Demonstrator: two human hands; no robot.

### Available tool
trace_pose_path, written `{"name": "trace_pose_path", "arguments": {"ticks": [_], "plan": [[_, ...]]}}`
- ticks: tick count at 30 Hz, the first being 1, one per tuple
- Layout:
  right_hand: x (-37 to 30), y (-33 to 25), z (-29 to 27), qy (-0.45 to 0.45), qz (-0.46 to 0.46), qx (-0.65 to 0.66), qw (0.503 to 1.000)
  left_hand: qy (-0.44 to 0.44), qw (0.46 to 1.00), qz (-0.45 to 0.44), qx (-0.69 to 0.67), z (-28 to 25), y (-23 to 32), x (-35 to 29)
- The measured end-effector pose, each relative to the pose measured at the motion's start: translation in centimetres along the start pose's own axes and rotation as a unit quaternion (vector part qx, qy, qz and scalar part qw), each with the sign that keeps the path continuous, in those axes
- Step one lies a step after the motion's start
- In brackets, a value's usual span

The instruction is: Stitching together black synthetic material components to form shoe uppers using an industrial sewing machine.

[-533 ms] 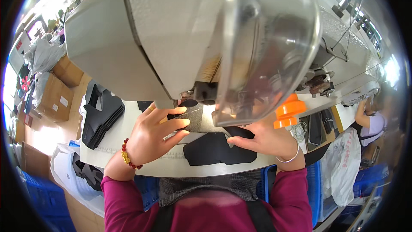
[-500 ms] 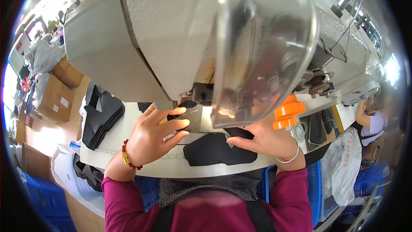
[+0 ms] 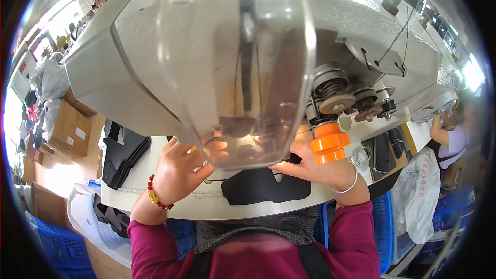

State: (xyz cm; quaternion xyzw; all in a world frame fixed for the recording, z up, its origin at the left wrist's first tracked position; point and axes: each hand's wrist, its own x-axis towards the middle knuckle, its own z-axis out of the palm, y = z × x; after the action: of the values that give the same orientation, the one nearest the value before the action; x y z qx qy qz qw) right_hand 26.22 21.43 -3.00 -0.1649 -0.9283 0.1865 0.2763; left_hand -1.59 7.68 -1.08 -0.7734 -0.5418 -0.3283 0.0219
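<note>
A sewing machine (image 3: pixel 139 67) fills the upper middle, and its clear plastic shield (image 3: pixel 305 88) hangs over the work. My left hand (image 3: pixel 178 168) lies on the white table with fingers spread, its fingertips blurred behind the shield. On the other side, my right hand (image 3: pixel 323 168) stretches its thumb leftward to the upper edge of a black flat cut piece (image 3: pixel 258 188), beside a small notch. Its other fingers are partly hidden by the shield and an orange knob (image 3: pixel 329 142). Whatever lies under the fingertips by the needle cannot be made out.
Stacked black cut pieces (image 3: pixel 121 157) lie at the table's left. A cardboard box (image 3: pixel 70 129) and a blue crate (image 3: pixel 62 243) stand on the left floor. To the right are coiled cable (image 3: pixel 361 156), a white sack (image 3: pixel 417 196) and another person (image 3: pixel 447 142).
The machine and shield sit further left in the picture, and the shield covers my left fingertips. The grey textured piece seen under them is now hidden. Both hands stay nearly in place.
</note>
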Motion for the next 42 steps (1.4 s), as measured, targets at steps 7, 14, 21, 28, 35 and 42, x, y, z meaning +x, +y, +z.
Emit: {"name": "trace_pose_path", "arguments": {"ticks": [7, 14, 21, 28, 35, 42], "plan": [[0.9, -1.5, -2.1, -0.067, 0.033, -0.025, 0.997, 0.025, 0.998, -0.006, 0.06, 0.4, 0.0, -0.7], [0.7, -0.3, -2.0, -0.064, -0.006, -0.044, 0.997, 0.023, 0.997, 0.014, 0.072, 0.5, 0.3, -0.8], [1.5, -0.5, -2.0, -0.048, -0.003, -0.012, 0.999, 0.05, 0.992, 0.03, 0.109, 0.8, -0.2, -0.9], [1.1, 0.0, -1.7, -0.022, -0.026, -0.024, 0.999, 0.025, 0.997, 0.01, 0.079, 0.4, 0.9, -0.4], [0.8, 1.7, -0.3, -0.014, -0.009, -0.012, 1.0, 0.058, 0.988, 0.05, 0.138, 1.2, -0.3, -0.6], [1.5, -0.2, -1.8, -0.026, -0.027, -0.061, 0.997, 0.078, 0.989, 0.033, 0.124, 2.1, -0.7, -0.7]]}}
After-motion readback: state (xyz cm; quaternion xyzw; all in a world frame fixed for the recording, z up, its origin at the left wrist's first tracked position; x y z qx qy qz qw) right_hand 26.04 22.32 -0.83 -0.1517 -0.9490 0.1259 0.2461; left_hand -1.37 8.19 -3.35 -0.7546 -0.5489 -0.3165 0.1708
